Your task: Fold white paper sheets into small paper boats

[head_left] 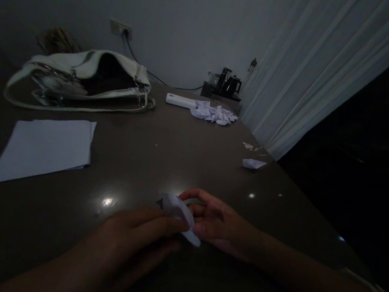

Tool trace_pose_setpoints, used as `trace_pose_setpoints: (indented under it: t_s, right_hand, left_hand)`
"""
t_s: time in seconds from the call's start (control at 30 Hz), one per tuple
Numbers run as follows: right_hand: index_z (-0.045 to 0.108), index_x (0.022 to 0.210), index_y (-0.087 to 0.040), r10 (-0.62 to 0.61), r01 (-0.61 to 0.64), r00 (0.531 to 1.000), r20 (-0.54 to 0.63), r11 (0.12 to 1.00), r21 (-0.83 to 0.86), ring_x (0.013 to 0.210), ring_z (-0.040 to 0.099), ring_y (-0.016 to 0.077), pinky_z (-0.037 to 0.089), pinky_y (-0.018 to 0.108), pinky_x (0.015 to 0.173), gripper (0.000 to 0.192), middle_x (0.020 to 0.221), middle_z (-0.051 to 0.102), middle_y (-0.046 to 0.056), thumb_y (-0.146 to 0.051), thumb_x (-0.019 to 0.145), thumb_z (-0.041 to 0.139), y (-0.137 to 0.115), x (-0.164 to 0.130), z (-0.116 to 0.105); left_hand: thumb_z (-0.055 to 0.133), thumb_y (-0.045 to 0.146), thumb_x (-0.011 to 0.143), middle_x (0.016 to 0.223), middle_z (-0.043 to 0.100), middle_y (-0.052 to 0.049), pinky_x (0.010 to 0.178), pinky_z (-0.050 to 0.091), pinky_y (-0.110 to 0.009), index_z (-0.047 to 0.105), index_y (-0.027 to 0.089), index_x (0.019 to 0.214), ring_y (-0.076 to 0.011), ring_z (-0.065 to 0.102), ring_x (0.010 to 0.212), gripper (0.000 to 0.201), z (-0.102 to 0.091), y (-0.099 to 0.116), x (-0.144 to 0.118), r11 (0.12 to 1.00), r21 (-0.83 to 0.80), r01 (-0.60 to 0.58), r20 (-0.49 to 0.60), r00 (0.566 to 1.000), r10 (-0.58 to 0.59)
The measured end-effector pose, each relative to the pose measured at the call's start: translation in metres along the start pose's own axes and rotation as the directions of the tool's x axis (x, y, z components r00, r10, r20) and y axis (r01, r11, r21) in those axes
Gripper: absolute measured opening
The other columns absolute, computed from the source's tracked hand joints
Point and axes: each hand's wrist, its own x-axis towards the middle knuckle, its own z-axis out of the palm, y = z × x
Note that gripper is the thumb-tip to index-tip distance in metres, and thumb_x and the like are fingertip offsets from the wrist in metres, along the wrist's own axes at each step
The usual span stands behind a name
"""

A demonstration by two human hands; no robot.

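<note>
A small folded piece of white paper [180, 215] sits between both my hands, low on the dark table [166, 157]. My left hand [131, 240] comes in from the lower left, its fingers pressing the paper's near side. From the right, my right hand [218, 223] pinches the paper's other end with thumb and forefinger. The room is dim, and part of the paper is hidden under my fingers.
A stack of white sheets [44, 149] lies at the left. Behind it rests a white handbag [81, 79]. A heap of folded paper pieces [214, 113] and a white oblong object [181, 100] lie at the back. A small folded paper [253, 164] sits near the right edge. A curtain [317, 70] hangs right.
</note>
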Motion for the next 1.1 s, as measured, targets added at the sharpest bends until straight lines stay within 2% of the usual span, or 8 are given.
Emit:
trace_pose_setpoints:
  t_s: [0.17, 0.37, 0.47, 0.63, 0.87, 0.93, 1.1]
  right_hand:
    - [0.052, 0.119, -0.021, -0.011, 0.013, 0.995, 0.101, 1.0, -0.023, 0.083, 0.06, 0.0101, 0.046, 0.023, 0.074, 0.058, 0.098, 0.06, 0.002, -0.013, 0.068, 0.079, 0.001, -0.002, -0.001]
    - [0.048, 0.124, -0.022, 0.037, -0.035, 0.987, 0.157, 0.999, -0.017, 0.092, 0.06, 0.0131, 0.047, 0.026, 0.078, 0.064, 0.108, 0.058, 0.005, -0.013, 0.068, 0.078, 0.0, -0.003, 0.0]
    - [0.047, 0.123, -0.023, 0.044, -0.038, 0.986, 0.163, 0.998, -0.04, 0.095, 0.06, 0.0134, 0.048, 0.026, 0.079, 0.066, 0.112, 0.057, 0.005, -0.008, 0.066, 0.078, -0.001, -0.004, 0.001]
    - [0.048, 0.122, -0.023, 0.028, -0.013, 0.987, 0.155, 0.995, -0.097, 0.096, 0.061, 0.0115, 0.047, 0.026, 0.084, 0.065, 0.113, 0.058, 0.003, -0.002, 0.067, 0.075, -0.002, -0.006, 0.003]
    - [0.048, 0.122, -0.023, 0.009, 0.001, 0.99, 0.139, 0.997, -0.073, 0.09, 0.062, 0.0101, 0.049, 0.022, 0.077, 0.064, 0.109, 0.06, 0.003, -0.002, 0.068, 0.074, -0.001, -0.005, 0.003]
    - [0.047, 0.123, -0.022, 0.006, 0.002, 0.991, 0.131, 0.998, -0.06, 0.089, 0.063, 0.0101, 0.049, 0.021, 0.076, 0.064, 0.107, 0.06, 0.003, -0.002, 0.068, 0.074, 0.0, -0.004, 0.003]
    - [0.045, 0.125, -0.022, 0.016, -0.009, 0.993, 0.115, 0.998, -0.056, 0.09, 0.063, 0.0111, 0.049, 0.024, 0.078, 0.065, 0.108, 0.062, 0.004, -0.003, 0.069, 0.073, -0.001, -0.004, 0.003]
  left_hand:
    - [0.058, 0.017, 0.089, 0.104, 0.068, 0.0, 0.071, 0.05, -0.015, 0.055, 0.034, 0.12, -0.0136, 0.067, 0.083, 0.036, 0.0, 0.003, -0.001, 1.0, 0.005, -0.017, 0.014, 1.0, 0.016]
    - [0.057, 0.017, 0.089, 0.085, 0.067, 0.0, 0.057, 0.043, -0.016, 0.059, 0.025, 0.103, -0.0112, 0.062, 0.066, 0.017, -0.001, 0.006, 0.001, 0.998, 0.035, -0.051, 0.03, 0.998, 0.05]
    - [0.055, 0.016, 0.088, 0.081, 0.066, -0.001, 0.056, 0.041, -0.018, 0.061, 0.024, 0.095, -0.0122, 0.06, 0.064, 0.012, -0.003, 0.007, 0.002, 0.999, 0.018, -0.047, 0.03, 0.998, 0.047]
    - [0.053, 0.014, 0.088, 0.08, 0.066, -0.001, 0.056, 0.039, -0.02, 0.065, 0.024, 0.092, -0.0124, 0.059, 0.064, 0.016, -0.005, 0.007, 0.003, 0.998, 0.004, -0.067, 0.123, 0.99, 0.066]
    - [0.049, 0.017, 0.091, 0.082, 0.067, -0.004, 0.058, 0.039, -0.023, 0.067, 0.022, 0.09, -0.0146, 0.059, 0.067, 0.019, -0.01, 0.013, 0.009, 0.998, 0.023, -0.064, 0.226, 0.972, 0.057]
    - [0.049, 0.018, 0.09, 0.081, 0.068, -0.004, 0.059, 0.039, -0.024, 0.068, 0.024, 0.088, -0.0159, 0.059, 0.067, 0.02, -0.01, 0.013, 0.009, 0.999, 0.019, -0.047, 0.224, 0.974, 0.041]
    - [0.056, 0.017, 0.087, 0.08, 0.069, -0.002, 0.061, 0.041, -0.023, 0.068, 0.026, 0.093, -0.0162, 0.061, 0.069, 0.016, -0.008, 0.011, 0.008, 0.999, 0.001, -0.036, 0.122, 0.992, 0.035]
